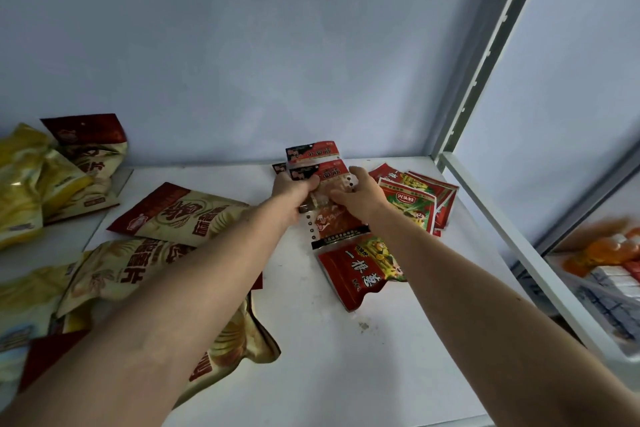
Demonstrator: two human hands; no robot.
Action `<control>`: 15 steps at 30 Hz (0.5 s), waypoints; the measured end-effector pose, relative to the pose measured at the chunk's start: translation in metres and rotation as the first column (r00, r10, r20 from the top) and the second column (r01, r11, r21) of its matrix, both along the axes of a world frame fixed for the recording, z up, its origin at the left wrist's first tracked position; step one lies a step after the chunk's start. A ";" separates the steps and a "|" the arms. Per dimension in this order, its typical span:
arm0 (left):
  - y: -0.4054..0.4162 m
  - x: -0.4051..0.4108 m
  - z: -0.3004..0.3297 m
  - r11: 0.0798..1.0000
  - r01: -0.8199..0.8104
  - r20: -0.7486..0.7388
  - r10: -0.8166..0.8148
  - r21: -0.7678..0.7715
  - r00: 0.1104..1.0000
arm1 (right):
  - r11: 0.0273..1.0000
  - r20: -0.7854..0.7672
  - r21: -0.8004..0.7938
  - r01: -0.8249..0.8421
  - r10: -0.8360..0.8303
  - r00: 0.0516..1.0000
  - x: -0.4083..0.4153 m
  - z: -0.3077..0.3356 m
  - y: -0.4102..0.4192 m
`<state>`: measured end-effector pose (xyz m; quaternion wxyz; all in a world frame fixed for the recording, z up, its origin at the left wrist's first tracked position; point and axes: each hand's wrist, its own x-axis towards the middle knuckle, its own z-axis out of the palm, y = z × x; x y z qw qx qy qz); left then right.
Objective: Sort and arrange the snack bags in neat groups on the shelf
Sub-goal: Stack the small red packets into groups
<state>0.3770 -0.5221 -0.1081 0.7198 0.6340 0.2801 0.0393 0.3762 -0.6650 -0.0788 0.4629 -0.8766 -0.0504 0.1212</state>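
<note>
your left hand (pixel 294 189) and right hand (pixel 358 192) both clasp the small red packets (pixel 320 172) (fanned red bags (pixel 414 201) just right); a loose bag (pixel 360 270) reads "一根葱".

I face a plain pale blue-grey back wall (pixel 242 45), evenly lit, no marks. Below me, a flat white shelf board (pixel 346 340) with a few small dark specks. To my right, 1 slotted metal upright (pixel 485 62) slants upward; beyond it, another pale panel (pixel 571 97).
</note>
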 end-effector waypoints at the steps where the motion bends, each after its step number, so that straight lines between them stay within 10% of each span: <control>1: 0.002 0.002 -0.006 0.983 0.011 -0.043 -0.003 0.186 0.999 | 0.998 0.000 -0.063 0.017 -0.017 1.000 0.001 -0.002 0.001; 4: 0.008 0.004 -0.020 0.770 0.115 -0.212 0.027 0.628 0.977 | 0.962 -0.012 -0.270 0.043 -0.048 0.999 0.004 -0.010 0.003; 15: 0.017 0.014 -0.036 0.411 0.411 -0.348 -0.221 0.814 0.911 | 0.904 0.045 -0.428 -0.024 0.048 0.998 0.004 -0.029 0.029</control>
